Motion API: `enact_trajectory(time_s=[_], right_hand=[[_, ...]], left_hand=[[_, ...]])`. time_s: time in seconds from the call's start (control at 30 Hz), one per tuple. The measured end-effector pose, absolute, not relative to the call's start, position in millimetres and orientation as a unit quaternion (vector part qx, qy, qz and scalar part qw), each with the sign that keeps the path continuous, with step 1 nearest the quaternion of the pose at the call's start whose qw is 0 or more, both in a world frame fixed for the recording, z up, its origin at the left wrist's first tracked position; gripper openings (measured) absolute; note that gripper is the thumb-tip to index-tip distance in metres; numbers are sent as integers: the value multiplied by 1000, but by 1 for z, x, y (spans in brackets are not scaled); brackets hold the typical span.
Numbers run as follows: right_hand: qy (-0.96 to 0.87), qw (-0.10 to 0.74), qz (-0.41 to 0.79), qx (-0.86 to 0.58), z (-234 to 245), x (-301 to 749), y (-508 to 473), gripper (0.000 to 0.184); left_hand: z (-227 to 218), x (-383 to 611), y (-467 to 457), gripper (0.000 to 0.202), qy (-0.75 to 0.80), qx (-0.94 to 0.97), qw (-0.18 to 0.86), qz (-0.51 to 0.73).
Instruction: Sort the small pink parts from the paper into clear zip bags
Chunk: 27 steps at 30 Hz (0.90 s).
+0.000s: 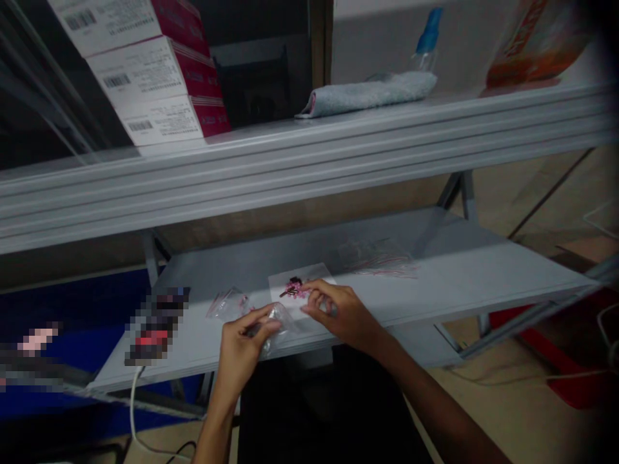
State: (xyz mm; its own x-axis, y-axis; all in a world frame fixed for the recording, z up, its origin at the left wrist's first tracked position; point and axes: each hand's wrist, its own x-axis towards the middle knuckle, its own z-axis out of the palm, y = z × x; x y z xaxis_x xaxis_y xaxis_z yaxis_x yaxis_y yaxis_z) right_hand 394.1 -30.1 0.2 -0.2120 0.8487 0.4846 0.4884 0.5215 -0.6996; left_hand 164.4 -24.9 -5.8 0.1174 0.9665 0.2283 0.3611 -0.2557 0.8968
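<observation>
My left hand point(245, 341) pinches a small clear plastic bag point(280, 317) between thumb and fingers, just over the front part of the grey lower shelf. A little pile of pink and dark brown pieces point(294, 289) lies on a white sheet of paper point(316, 273); the pieces are too small to name. My right hand point(341, 309) is at the pile's right side, its index fingertip at the pink pieces and the thumb apart from it, the other fingers curled. Beside my left hand rests another clear bag point(232, 304) with a few pink bits near it.
Clear bags with reddish edges point(382, 261) lie at the back right of the lower shelf point(449, 258). A blurred-out phone-like object point(157, 328) with a white cable is at the left. Above, the upper shelf carries stacked boxes point(155, 84), a folded cloth point(372, 93) and a blue-topped bottle point(428, 42).
</observation>
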Motion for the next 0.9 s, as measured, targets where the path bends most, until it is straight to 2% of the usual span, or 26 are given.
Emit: enact_trajectory(time_s=[0.03, 0.1, 0.27, 0.37, 0.43, 0.5, 0.63, 0.77, 0.9], right_hand=[[-742, 455, 171, -461, -4, 393, -20, 21], [-754, 439, 121, -474, -9, 388, 0, 17], [-855, 261, 52, -445, -13, 357, 44, 16], [-866, 226, 29, -446, -19, 343, 58, 15], [-858, 247, 38, -448, -21, 343, 59, 15], [-840, 307, 69, -443, -18, 349, 55, 14], [-796, 420, 188, -392, -4, 363, 33, 13], [-789, 426, 217, -386, -1, 368, 12, 7], [-793, 417, 179, -406, -11, 370, 2, 9]], left_hand=[[-10, 158, -19, 32, 506, 647, 358, 444], [-17, 148, -9, 34, 504, 636, 378, 445], [-27, 144, 2, 42, 491, 629, 392, 457], [-29, 148, 2, 44, 481, 629, 399, 462], [-30, 150, 1, 44, 477, 631, 399, 464], [-31, 150, 1, 43, 480, 637, 386, 464], [-33, 153, -2, 48, 492, 649, 360, 456], [-31, 165, -8, 59, 474, 673, 357, 442], [-27, 180, -15, 51, 435, 703, 364, 429]])
